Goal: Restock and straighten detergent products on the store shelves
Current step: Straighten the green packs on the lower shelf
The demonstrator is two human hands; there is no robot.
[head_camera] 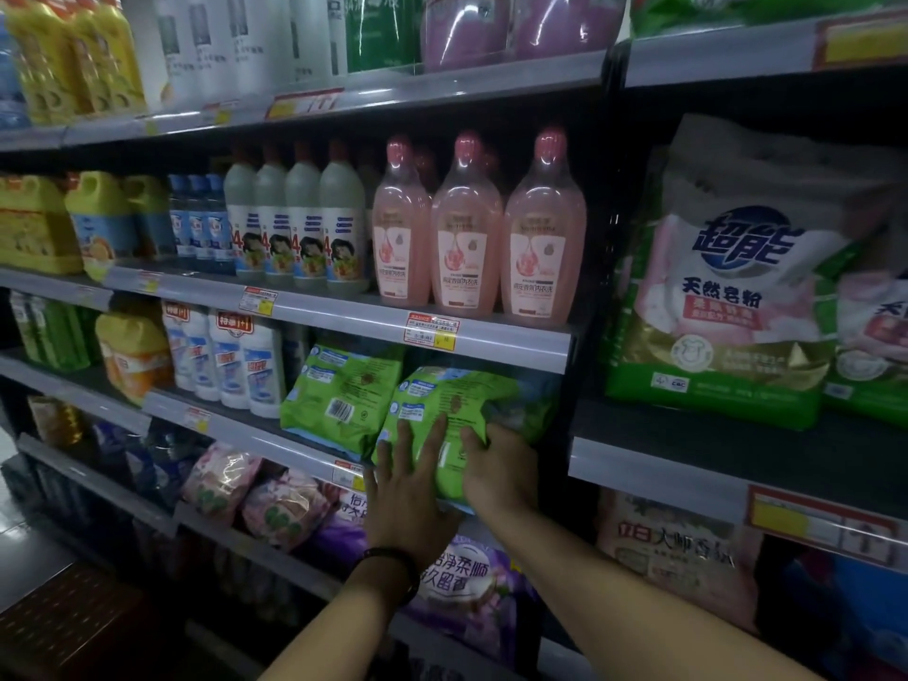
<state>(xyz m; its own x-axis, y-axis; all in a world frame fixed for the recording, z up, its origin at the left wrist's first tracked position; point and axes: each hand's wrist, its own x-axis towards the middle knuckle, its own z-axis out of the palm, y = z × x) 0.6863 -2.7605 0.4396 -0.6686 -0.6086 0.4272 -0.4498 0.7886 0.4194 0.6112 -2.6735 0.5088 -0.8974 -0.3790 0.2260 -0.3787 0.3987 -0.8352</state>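
The green bag (442,425) leans at the right end of the third shelf (255,437), overhanging its front edge. The left hand (403,489) presses flat on its face; the right hand (496,471) grips its right side. It looks soft, slumping and moderately heavy, best held by both sides.

glossy plastic green bag (457,415); translucent pink bottles (467,228).

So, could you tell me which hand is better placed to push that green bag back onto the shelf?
The left hand, probably: its straight fingers lie flat on the green plastic detergent bag's front face, ready to press. The right hand curls round the bag's lower right edge, better suited to steadying.
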